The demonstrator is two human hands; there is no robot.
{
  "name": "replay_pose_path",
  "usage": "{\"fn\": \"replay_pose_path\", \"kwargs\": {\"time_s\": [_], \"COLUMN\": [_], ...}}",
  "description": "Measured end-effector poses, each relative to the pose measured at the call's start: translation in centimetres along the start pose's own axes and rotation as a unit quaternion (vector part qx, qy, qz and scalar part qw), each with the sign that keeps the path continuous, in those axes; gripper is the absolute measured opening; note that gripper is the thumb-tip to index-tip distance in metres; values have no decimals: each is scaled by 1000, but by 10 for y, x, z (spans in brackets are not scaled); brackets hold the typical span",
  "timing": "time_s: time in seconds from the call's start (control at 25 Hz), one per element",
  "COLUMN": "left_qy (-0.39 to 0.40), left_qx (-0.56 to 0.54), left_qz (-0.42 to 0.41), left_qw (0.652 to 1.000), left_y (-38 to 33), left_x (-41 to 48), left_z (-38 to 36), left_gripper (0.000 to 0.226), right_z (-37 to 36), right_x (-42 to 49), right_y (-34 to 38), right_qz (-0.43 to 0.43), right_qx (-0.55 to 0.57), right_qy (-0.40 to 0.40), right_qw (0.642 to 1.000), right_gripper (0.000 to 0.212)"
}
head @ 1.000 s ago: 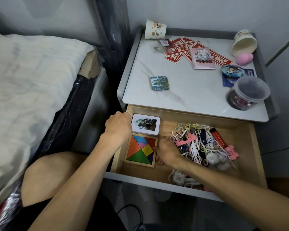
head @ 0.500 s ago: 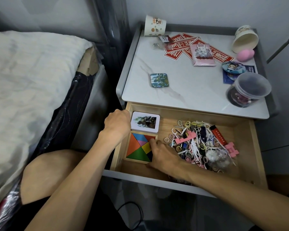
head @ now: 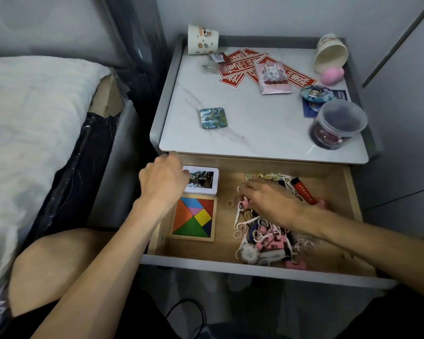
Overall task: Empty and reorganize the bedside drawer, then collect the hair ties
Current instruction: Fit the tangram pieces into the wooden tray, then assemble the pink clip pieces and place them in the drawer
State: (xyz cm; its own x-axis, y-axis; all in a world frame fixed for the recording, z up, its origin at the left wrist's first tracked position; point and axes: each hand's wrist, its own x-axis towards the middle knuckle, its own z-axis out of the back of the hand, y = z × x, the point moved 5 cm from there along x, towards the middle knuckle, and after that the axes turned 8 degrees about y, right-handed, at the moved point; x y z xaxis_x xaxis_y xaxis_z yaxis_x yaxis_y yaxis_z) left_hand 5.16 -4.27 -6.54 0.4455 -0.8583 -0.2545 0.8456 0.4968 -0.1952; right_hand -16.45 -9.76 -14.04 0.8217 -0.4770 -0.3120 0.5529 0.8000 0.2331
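- Hair ties are heaped right of the tangram puzzle in the drawer: light, stretchy, likely tangled; best scooped in bunches.
- Right hand lies flat-fingered on that heap.
- Left hand, beyond the puzzle, overlaps the card deck; grip unclear.

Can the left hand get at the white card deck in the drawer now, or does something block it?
Probably yes: the left hand is at the card deck, the drawer stands open, and nothing lies on top.
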Motion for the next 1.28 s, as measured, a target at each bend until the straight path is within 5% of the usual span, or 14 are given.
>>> {"fn": "replay_pose_path", "kwargs": {"time_s": [0.28,0.4,0.52,0.68,0.96,1.28], "left_qy": [229,282,328,315,286,266], "left_qx": [-65,11,80,99,-38,-138], "left_qz": [-175,-270,-313,-322,-314,-218], "left_qw": [955,921,888,887,905,929], "left_y": [-70,-101,-118,-122,-115,-107], "left_x": [-18,-40,-63,-67,-53,-35], "left_z": [-64,-89,-115,-137,-139,-141], "left_gripper": [18,41,67,71,45,23], "right_z": [8,33,26,-11,-18,11], "right_x": [-14,-28,-48,-54,-43,-59], "right_y": [-38,-57,-72,-73,-78,-91], "right_qz": [-7,-71,-108,-68,-89,-135], "right_qx": [-31,57,118,115,6,16], "right_qy": [42,-19,40,133,153,98], "right_qw": [999,996,986,982,984,986], "right_gripper": [17,15,27,69,93,55]}}
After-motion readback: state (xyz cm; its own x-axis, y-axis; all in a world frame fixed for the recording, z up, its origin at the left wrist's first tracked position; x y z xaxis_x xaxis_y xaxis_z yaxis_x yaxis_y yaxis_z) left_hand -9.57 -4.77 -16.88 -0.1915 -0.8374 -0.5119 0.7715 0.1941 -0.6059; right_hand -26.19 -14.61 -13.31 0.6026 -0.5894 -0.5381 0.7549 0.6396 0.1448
